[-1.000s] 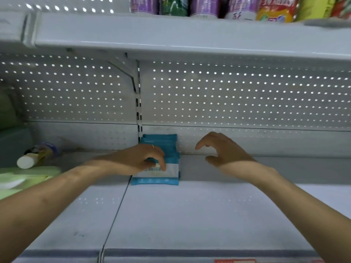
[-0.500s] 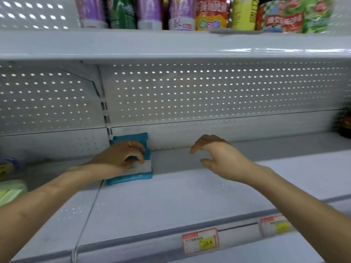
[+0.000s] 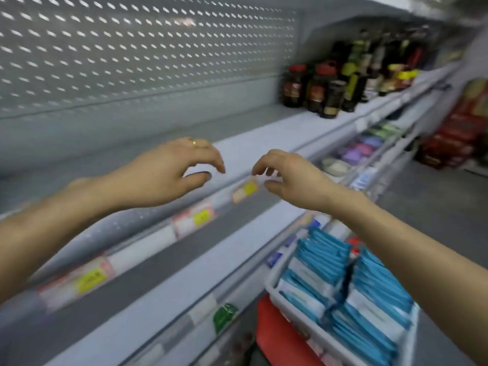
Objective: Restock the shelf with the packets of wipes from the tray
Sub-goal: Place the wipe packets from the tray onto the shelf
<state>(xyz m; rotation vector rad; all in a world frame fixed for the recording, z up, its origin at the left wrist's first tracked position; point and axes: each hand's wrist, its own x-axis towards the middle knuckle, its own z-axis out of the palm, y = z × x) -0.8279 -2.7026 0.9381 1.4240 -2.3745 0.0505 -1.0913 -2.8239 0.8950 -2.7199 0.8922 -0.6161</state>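
Packets of wipes (image 3: 343, 281) are all in the white tray (image 3: 274, 273), which sits lower than the shelf (image 3: 264, 133) and out in front of it, toward the right. They're blue and white packs standing on edge, crammed in two rows side by side. Can't read any of the print, it's way too blurry.

Both hands are up at the shelf's front edge with nothing in them. Left hand (image 3: 169, 170) hovers just above the front lip, fingers loosely curled down, with a clear gap between the thumb and the fingertips. There's a gold ring (image 3: 194, 143) on one finger. Right hand (image 3: 293, 178) is right next to it, also over the shelf's front edge, in pretty much the same pose: fingers hooked downward, thumb apart from them, gripping nothing. The two hands are near each other but not touching.

Along the shelf's front strip there are a few price tags (image 3: 194, 220), white and red with yellow patches. Behind the shelf is a grey perforated back panel (image 3: 132, 48). At the shelf's far right end stands a bunch of dark bottles (image 3: 330, 85), some with red caps. Under the shelf, a red crate (image 3: 269, 331) is touching the underside of the tray, so the tray looks like it's resting on it. A small green label (image 3: 224, 317) hangs on a lower shelf edge, left of that crate.
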